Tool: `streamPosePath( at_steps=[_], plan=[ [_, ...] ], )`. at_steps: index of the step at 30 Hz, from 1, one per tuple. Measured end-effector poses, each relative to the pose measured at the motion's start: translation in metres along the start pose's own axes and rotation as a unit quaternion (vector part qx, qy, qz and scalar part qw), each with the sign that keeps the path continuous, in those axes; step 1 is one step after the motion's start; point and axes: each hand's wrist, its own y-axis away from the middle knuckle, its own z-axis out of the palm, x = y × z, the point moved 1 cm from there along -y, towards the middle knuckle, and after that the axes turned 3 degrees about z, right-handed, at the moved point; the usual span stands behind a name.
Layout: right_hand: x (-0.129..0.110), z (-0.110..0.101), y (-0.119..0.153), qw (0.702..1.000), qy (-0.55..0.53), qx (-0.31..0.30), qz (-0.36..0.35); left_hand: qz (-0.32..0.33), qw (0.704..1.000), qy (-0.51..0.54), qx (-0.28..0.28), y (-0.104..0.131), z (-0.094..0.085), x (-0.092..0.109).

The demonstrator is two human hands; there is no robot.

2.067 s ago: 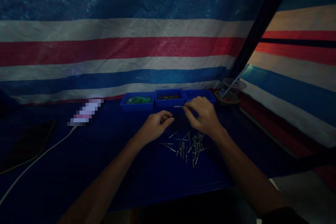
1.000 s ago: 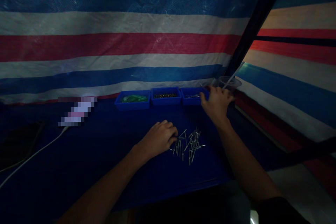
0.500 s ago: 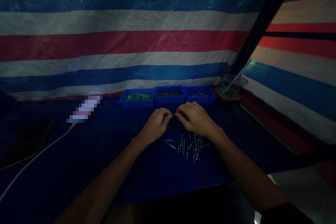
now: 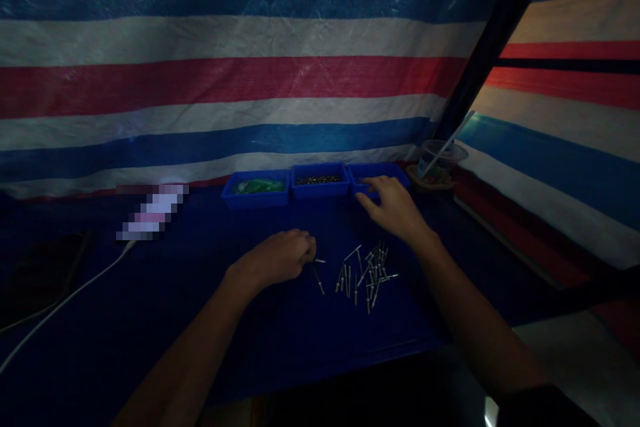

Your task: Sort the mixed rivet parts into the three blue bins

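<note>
Several silvery blind rivets (image 4: 373, 273) lie in a loose heap on the dark blue table (image 4: 280, 337). My left hand (image 4: 285, 257) rests low over the table left of the heap, fingers curled in. One rivet (image 4: 321, 261) pokes out beside its fingertips, and another loose rivet (image 4: 319, 281) lies just below; whether the fingers grip anything is hidden. Over the front of the right blue bin (image 4: 404, 177) reaches my right hand (image 4: 393, 205), thumb and fingers apart, with nothing visible between them. It partly covers that bin's contents.
The middle blue bin (image 4: 320, 191) holds small brassy parts, and the left blue bin (image 4: 256, 199) holds green-and-clear material. A plastic cup (image 4: 440, 157) with a straw stands at the back right. A white cable (image 4: 70, 300) runs from a pixelated object (image 4: 155, 210) on the left.
My hands have parted from their meeting point. The right moved up to the right bin and opened; the left came down and left to the table. The loose rivets beside it have shifted.
</note>
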Motion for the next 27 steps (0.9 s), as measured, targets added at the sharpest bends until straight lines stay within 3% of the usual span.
streamPosePath(
  at_steps=[3, 5, 10, 14, 17, 20, 22, 24, 27],
  plan=[
    [-0.041, 0.007, 0.013, 0.982, -0.082, -0.103, -0.132, 0.001, 0.998, 0.042, 0.053, -0.005, -0.003, -0.009],
    [-0.058, 0.011, 0.020, 0.971, -0.085, -0.132, -0.180, -0.003, 0.992, 0.080, 0.098, -0.007, -0.006, -0.012],
    [-0.059, 0.011, 0.020, 0.976, -0.062, -0.087, -0.187, -0.018, 0.975, 0.147, 0.166, -0.012, -0.012, -0.005],
    [-0.049, 0.004, 0.015, 0.983, -0.083, -0.024, -0.165, -0.022, 0.970, 0.158, 0.183, -0.011, -0.014, 0.002],
    [-0.041, -0.008, 0.012, 0.984, -0.100, 0.081, -0.126, -0.044, 0.986, 0.098, 0.129, -0.003, -0.016, -0.001],
    [-0.023, -0.026, 0.008, 0.973, -0.067, 0.215, -0.046, -0.103, 0.993, 0.045, -0.020, 0.011, -0.016, -0.006],
    [-0.003, -0.034, 0.003, 0.964, -0.012, 0.264, 0.037, -0.138, 0.987, 0.025, -0.073, 0.017, -0.016, -0.006],
    [0.019, -0.036, -0.003, 0.962, 0.060, 0.237, 0.121, -0.148, 0.985, 0.010, -0.085, 0.019, -0.014, -0.005],
    [0.044, -0.025, -0.008, 0.965, 0.132, 0.112, 0.199, -0.123, 0.990, 0.007, -0.073, 0.014, -0.011, -0.003]
  ],
)
